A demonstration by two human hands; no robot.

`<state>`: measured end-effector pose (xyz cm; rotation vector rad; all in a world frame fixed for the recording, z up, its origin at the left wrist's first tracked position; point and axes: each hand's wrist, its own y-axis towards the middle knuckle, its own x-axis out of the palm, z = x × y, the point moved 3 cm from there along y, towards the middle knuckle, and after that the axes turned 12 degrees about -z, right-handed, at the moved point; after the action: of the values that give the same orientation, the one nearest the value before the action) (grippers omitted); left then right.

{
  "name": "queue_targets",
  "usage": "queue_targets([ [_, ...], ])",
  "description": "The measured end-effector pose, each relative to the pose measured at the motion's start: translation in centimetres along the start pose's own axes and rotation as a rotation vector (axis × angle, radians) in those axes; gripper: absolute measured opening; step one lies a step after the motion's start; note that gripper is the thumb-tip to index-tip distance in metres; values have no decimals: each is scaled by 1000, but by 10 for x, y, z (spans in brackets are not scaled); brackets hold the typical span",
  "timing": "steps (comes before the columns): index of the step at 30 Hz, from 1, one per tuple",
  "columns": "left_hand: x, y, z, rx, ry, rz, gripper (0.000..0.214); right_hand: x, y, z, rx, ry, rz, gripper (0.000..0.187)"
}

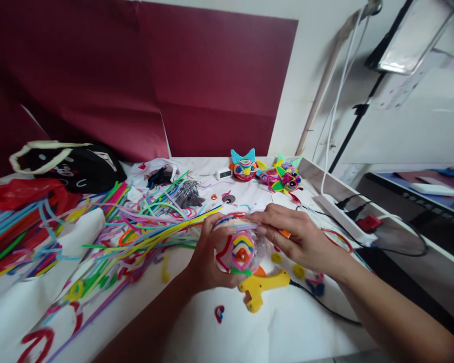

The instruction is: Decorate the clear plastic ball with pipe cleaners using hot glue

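Observation:
My left hand [214,259] is wrapped round a transparent plastic ball [261,251] decorated with pipe cleaners. On its near face sits a pink, yellow, white and orange pipe-cleaner eye [242,250], with a red strip beside it. Along the ball's top edge run blue, red and pale pipe cleaners [232,220]. My right hand [287,232] reaches in from the right, thumb and fingers pressed together on these top strips; exactly what lies between the fingertips is partly hidden. A yellow hot glue gun [263,288] lies on the table just below the ball.
Loose pipe cleaners [144,229] spread over the left side. Two finished pipe-cleaner figures [245,166] stand at the back near a small white digital display [223,174]. A power strip [346,222] with plugs and cables runs along the right edge. A black bag [75,166] sits back left.

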<state>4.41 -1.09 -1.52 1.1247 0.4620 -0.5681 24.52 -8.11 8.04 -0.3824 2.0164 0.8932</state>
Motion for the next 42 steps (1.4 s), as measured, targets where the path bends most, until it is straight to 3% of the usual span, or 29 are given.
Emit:
queue_targets([
  [3, -2, 1, -1, -7, 39, 35, 91, 3, -6, 2, 132, 108, 137, 28],
  [6, -6, 3, 1, -2, 78, 112, 84, 9, -13, 2, 239, 149, 207, 39],
  [11, -15, 7, 8, -5, 206, 250, 76, 28, -18, -2, 429, 269, 142, 72],
  [14, -19, 9, 14, 27, 271, 327, 70, 41, -15, -5, 467, 389, 78, 87],
  [20, -21, 14, 22, 64, 356, 372, 66, 50, -8, -6, 474, 515, 104, 95],
  [35, -7, 1, -2, 81, 44, 176, 89, 58, -18, 10, 465, 513, 229, 89],
  [42, -3, -1, -3, 31, -69, 148, 70, 58, -22, 15, 470, 513, 251, 88],
])
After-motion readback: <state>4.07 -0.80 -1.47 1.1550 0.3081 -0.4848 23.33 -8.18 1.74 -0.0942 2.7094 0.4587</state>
